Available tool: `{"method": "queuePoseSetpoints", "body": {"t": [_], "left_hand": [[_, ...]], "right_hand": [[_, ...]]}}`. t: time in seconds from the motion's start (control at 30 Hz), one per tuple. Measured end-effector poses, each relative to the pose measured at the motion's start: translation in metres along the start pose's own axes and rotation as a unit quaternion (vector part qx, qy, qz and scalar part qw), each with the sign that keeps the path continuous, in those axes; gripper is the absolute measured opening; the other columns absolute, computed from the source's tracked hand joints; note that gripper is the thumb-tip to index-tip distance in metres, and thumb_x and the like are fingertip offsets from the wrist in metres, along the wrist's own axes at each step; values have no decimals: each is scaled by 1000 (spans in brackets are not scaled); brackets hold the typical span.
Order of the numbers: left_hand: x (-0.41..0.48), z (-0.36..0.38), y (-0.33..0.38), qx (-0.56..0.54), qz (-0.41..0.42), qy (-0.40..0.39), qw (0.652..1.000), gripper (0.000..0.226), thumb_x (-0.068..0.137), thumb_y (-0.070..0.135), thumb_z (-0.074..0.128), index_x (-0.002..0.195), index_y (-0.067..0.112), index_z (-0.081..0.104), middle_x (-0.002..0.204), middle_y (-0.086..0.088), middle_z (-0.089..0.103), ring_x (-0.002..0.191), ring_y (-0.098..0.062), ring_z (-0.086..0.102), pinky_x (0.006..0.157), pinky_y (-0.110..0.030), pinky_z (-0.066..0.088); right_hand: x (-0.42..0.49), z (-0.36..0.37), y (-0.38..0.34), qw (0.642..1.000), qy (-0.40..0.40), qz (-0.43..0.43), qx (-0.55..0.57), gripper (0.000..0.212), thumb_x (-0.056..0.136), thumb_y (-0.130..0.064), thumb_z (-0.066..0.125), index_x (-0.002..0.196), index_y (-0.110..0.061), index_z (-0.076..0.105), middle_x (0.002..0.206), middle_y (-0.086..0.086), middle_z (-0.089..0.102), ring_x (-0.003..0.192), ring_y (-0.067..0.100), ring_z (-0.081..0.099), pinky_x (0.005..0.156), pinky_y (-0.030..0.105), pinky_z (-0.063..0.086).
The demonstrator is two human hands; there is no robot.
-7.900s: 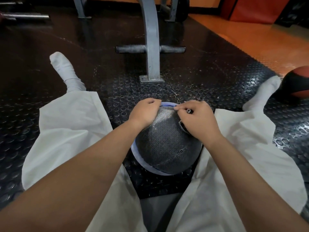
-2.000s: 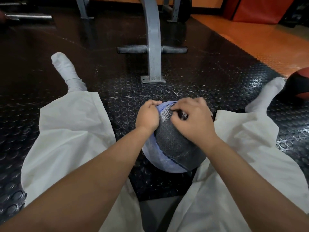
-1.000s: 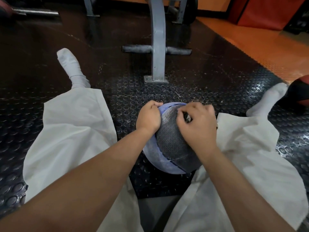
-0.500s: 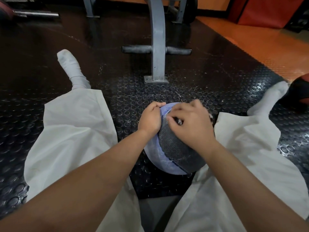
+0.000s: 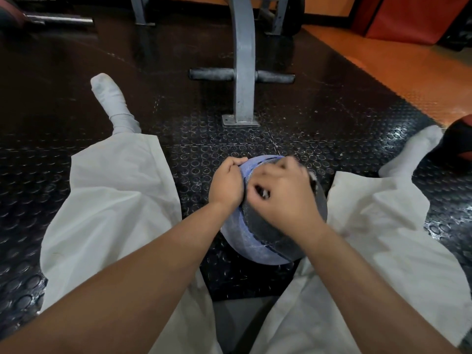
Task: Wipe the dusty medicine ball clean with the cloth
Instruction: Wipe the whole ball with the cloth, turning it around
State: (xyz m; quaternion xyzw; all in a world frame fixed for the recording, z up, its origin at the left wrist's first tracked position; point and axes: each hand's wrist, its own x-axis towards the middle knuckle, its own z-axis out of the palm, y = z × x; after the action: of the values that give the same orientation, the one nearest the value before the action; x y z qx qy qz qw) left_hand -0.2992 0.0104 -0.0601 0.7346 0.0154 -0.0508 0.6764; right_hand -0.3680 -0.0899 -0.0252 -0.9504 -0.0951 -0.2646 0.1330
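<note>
The medicine ball (image 5: 268,233) rests on the studded mat (image 5: 204,159) between your legs. Your left hand (image 5: 226,186) grips its upper left side. Your right hand (image 5: 283,200), blurred, is clenched round the cloth (image 5: 313,177) on top. A grey machine post (image 5: 244,72) stands ahead and a red-and-black ball (image 5: 459,141) lies far right. The medicine ball shows more blue panel than earlier.

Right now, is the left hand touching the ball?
Touching. The head view shows the left hand lying against the ball's upper left side, fingers curled over its top, no gap.
</note>
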Motion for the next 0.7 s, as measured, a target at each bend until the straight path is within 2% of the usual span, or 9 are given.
{"method": "queuePoseSetpoints", "body": {"t": [0.07, 0.13, 0.17, 0.23, 0.33, 0.47, 0.57, 0.63, 0.7], "left_hand": [[0, -2, 0, -20, -8, -7, 1000, 37, 96, 6, 35, 91, 29, 64, 108, 11, 64, 101, -9, 58, 98, -31, 45], [-3, -3, -1, -16, -3, -15, 1000, 35, 97, 7, 35, 96, 25, 64, 113, 10, 63, 103, -7, 57, 98, -27, 43], [-4, -3, -1, -9, 3, -17, 1000, 34, 98, 7, 34, 102, 23, 63, 117, 8, 62, 104, -6, 56, 97, -25, 42], [-6, 0, -1, 16, 16, -16, 1000, 35, 99, 8, 33, 112, 21, 63, 118, 8, 61, 98, -3, 56, 88, -21, 44], [-8, 7, 3, 50, 22, -10, 998, 37, 100, 9, 31, 118, 19, 62, 117, 7, 62, 90, -3, 56, 75, -22, 43], [-2, 14, 10, 46, 14, -17, 999, 34, 98, 8, 33, 108, 22, 63, 123, -1, 64, 107, -19, 59, 93, -36, 47], [-3, 14, 10, 50, 24, -36, 998, 33, 98, 7, 33, 104, 23, 61, 124, -1, 63, 112, -19, 57, 99, -37, 45], [-5, 17, 8, 57, 39, -47, 997, 35, 99, 7, 32, 111, 20, 62, 127, 2, 61, 115, -14, 55, 100, -33, 43], [-5, 22, 9, 67, 42, -49, 996, 38, 100, 9, 30, 119, 18, 62, 130, 4, 59, 111, -12, 55, 93, -28, 42]], "right_hand": [[-10, -1, -7, 996, -32, -86, -6, 26, 77, -32, 49, 64, -21, 68, 73, -13, 65, 77, 20, 50, 68, 33, 38], [-7, -5, 1, 991, -61, -118, 11, 25, 77, -32, 50, 65, -22, 70, 74, -15, 66, 77, 20, 51, 68, 32, 37], [-1, -7, 6, 992, -62, -103, 23, 26, 77, -33, 50, 66, -22, 71, 75, -15, 67, 77, 21, 51, 69, 33, 40], [18, -10, 17, 997, -54, -5, 50, 23, 81, -30, 53, 73, -23, 74, 85, -13, 70, 83, 23, 50, 76, 40, 47], [35, -9, 29, 987, -67, 137, 51, 18, 87, -25, 58, 88, -20, 75, 102, -10, 70, 97, 24, 47, 91, 45, 43], [16, -7, 17, 999, -27, 36, 25, 19, 82, -24, 58, 73, -21, 74, 85, -11, 70, 82, 18, 41, 75, 40, 42], [7, -14, 23, 996, -66, -37, 43, 21, 81, -31, 55, 72, -25, 74, 81, -17, 67, 82, 16, 43, 74, 38, 40], [13, -18, 39, 992, -94, -12, 80, 21, 85, -33, 56, 79, -26, 75, 87, -18, 66, 88, 17, 46, 83, 37, 41], [22, -19, 56, 986, -74, 84, 123, 15, 87, -25, 61, 77, -26, 72, 90, -14, 65, 96, 21, 50, 87, 30, 36]]}}
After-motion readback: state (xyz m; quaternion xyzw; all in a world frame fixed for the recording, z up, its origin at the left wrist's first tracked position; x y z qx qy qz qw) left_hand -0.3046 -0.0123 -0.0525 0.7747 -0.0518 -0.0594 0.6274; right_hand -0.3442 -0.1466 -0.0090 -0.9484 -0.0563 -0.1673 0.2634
